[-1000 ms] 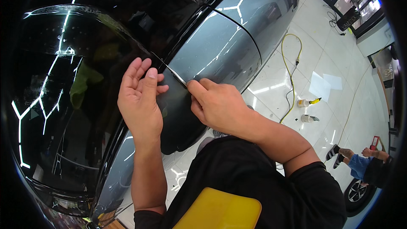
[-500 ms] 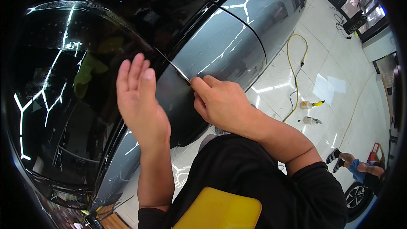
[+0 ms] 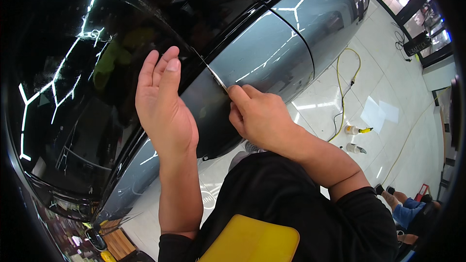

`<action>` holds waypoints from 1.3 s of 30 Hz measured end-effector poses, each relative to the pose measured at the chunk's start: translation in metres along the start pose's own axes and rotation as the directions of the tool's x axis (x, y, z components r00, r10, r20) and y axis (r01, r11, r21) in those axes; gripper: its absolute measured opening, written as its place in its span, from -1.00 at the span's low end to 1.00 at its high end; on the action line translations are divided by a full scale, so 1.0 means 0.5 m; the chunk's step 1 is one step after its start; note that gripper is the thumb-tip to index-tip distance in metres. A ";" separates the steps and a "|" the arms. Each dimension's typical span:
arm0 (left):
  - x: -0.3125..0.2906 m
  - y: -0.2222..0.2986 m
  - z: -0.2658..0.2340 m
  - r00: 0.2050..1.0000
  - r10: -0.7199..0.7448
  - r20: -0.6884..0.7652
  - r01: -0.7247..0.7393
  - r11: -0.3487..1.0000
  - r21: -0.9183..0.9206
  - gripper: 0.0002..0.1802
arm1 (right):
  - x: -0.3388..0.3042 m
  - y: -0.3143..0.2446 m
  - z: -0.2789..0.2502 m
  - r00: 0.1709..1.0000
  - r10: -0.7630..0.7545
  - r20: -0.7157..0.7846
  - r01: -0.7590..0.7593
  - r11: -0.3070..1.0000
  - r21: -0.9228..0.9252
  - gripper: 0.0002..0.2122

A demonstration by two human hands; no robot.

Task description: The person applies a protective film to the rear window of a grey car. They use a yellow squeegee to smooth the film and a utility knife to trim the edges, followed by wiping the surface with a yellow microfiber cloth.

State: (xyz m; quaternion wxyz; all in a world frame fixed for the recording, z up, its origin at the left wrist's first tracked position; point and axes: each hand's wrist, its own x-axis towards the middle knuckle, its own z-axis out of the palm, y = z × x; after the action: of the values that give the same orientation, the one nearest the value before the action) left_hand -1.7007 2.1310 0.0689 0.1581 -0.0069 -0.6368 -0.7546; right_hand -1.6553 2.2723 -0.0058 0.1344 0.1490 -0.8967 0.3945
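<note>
My right hand (image 3: 259,114) is closed around a slim silver knife (image 3: 217,77), its thin tip pointing up and left. The knife lies along the seam between a glossy blue-grey car panel (image 3: 262,53) and a darker, matte grey panel (image 3: 201,92); whether the tip touches the surface is hard to tell. My left hand (image 3: 167,102) is raised beside the seam, palm turned inward, fingers stretched and holding nothing. It hovers in front of the car's glossy black surface (image 3: 116,131); I cannot tell whether it touches it.
A yellow flat sheet (image 3: 252,240) sits against my black shirt. On the tiled floor to the right lie a yellow cable (image 3: 343,102), white papers (image 3: 378,109) and two bottles, one with a yellow nozzle (image 3: 352,130). Another person (image 3: 407,211) is at the far right.
My view has shifted slightly, so the car and floor items sit differently in it. The right hand still grips the knife at the seam; the left hand remains raised with fingers stretched.
</note>
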 end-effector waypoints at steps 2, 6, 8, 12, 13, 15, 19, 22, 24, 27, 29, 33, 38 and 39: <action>0.007 -0.007 0.002 1.000 0.015 -0.011 -0.015 1.000 0.026 -0.43 | 0.003 -0.001 -0.003 1.000 0.002 0.016 -0.002 1.000 0.001 -0.80; 0.019 -0.014 0.001 0.999 0.033 -0.016 -0.031 0.995 0.095 -0.48 | 0.005 0.001 -0.007 1.000 -0.004 0.016 0.004 1.000 0.004 -0.84; 0.016 -0.017 0.007 0.998 0.064 -0.014 -0.062 0.990 0.126 -0.48 | 0.006 0.003 -0.007 1.000 -0.006 0.019 0.006 1.000 0.010 -0.84; -0.001 -0.035 0.023 0.994 0.106 -0.022 -0.099 0.974 0.204 -0.40 | 0.006 0.008 -0.007 1.000 -0.006 0.030 0.006 1.000 0.016 -0.84; -0.002 -0.040 0.019 0.995 0.097 -0.023 -0.090 0.972 0.219 -0.38 | 0.006 0.008 -0.009 0.999 -0.006 0.032 0.006 1.000 0.013 -0.84; 0.005 -0.046 0.018 0.985 0.171 -0.023 -0.150 0.914 0.378 -0.31 | 0.008 0.009 -0.011 0.999 -0.005 0.042 0.005 1.000 0.009 -0.84; 0.010 -0.052 0.019 0.962 0.274 0.003 -0.216 0.749 0.627 -0.25 | 0.007 0.007 -0.010 0.999 -0.008 0.033 0.008 1.000 0.002 -0.84; 0.015 -0.066 0.006 0.928 0.357 0.104 -0.311 0.591 0.744 -0.23 | 0.008 0.005 -0.014 0.999 0.007 0.042 -0.006 1.000 -0.015 -0.84; 0.018 -0.073 -0.001 0.905 0.394 0.162 -0.368 0.531 0.763 -0.25 | 0.008 0.004 -0.014 0.999 0.007 0.044 -0.006 1.000 -0.029 -0.84; 0.018 -0.075 -0.003 0.890 0.416 0.185 -0.405 0.538 0.739 -0.30 | 0.007 0.003 -0.011 0.999 0.009 0.034 -0.008 0.999 -0.042 -0.84; 0.018 -0.071 0.003 0.893 0.411 0.183 -0.404 0.554 0.728 -0.33 | 0.007 0.003 -0.009 1.000 0.009 0.021 -0.008 0.999 -0.047 -0.84; 0.028 -0.089 -0.009 0.855 0.474 0.210 -0.468 0.529 0.708 -0.33 | 0.006 0.000 -0.006 1.000 0.005 -0.006 -0.005 0.998 -0.068 -0.83; 0.028 -0.092 -0.012 0.858 0.470 0.207 -0.466 0.542 0.699 -0.32 | 0.006 -0.004 -0.007 1.000 0.002 -0.013 -0.003 0.995 -0.100 -0.84; 0.029 -0.093 -0.012 0.858 0.469 0.209 -0.464 0.536 0.705 -0.31 | 0.005 -0.002 -0.006 1.000 -0.003 -0.017 0.001 0.995 -0.105 -0.83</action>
State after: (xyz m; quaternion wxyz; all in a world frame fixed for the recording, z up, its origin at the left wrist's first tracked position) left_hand -1.7249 2.1284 0.0265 0.3439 -0.1099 -0.8587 -0.3636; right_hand -1.6570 2.2734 -0.0025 0.1501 0.1394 -0.9148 0.3481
